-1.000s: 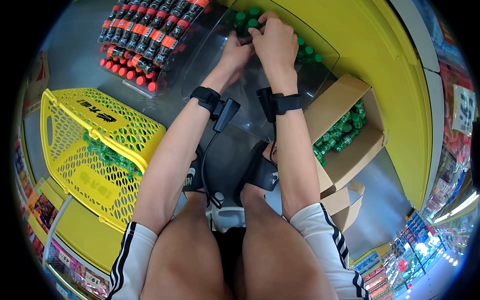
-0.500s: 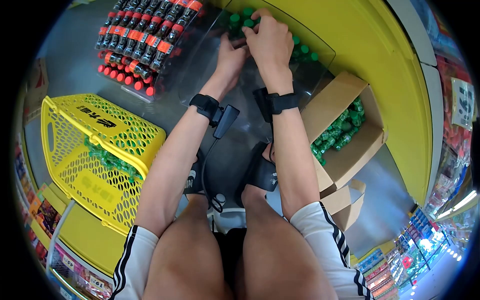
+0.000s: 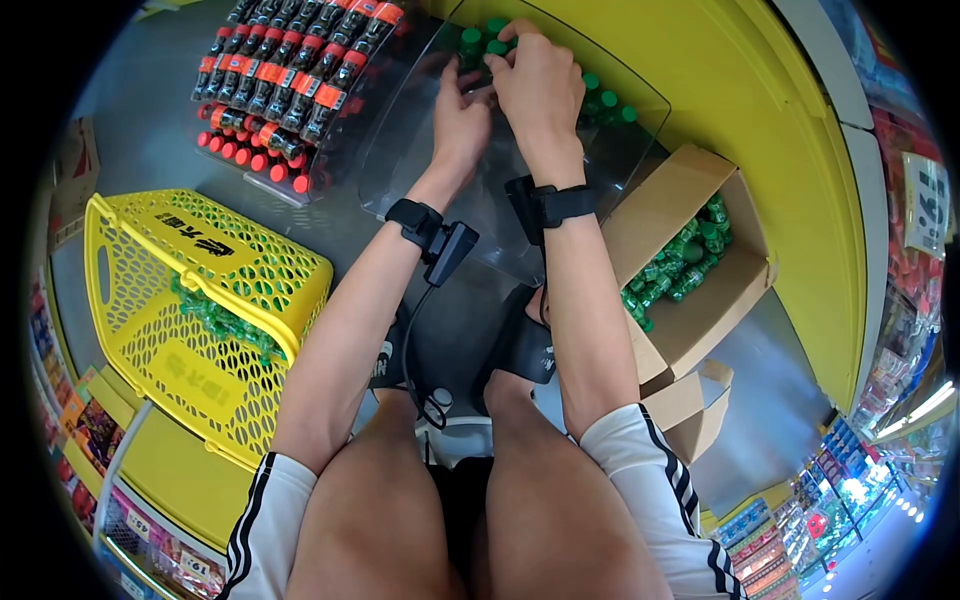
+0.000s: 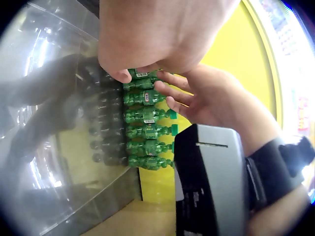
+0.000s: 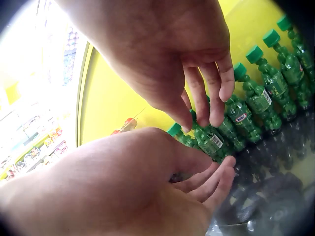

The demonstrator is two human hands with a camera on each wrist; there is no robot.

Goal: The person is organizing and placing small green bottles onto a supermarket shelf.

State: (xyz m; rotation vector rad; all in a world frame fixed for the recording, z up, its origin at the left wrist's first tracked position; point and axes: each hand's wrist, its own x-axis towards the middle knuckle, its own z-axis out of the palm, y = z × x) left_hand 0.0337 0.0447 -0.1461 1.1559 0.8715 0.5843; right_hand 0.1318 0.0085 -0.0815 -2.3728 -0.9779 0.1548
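In the head view, my left grip (image 3: 462, 125) and right grip (image 3: 540, 85) sit close together at the far side of a clear bin (image 3: 500, 240), where green bottles (image 3: 608, 98) stand caps up. I judge crowding the main danger: a knuckle catching one cap could topple the neighbours. The bin is on a grey floor (image 3: 150, 130); a yellow basket (image 3: 195, 375) holding more bottles is on my left, a carton (image 3: 655, 205) of them on my right, and red-capped bottles (image 3: 285, 70) are stacked beyond the basket.

The left wrist view shows the row upright along a yellow panel (image 4: 229, 46), on a glossy base that mirrors it. That base looks slick, so a sideways nudge could slide a bottle out of line. My right fingers are spread and loose.

In the right wrist view, both grips look relaxed, fingers fairly straight near the row's left end; whether they touch a bottle, I cannot tell. Letting one go while it leans could send it over. Past the panel are bright, blurred shop shelves (image 5: 42, 150).
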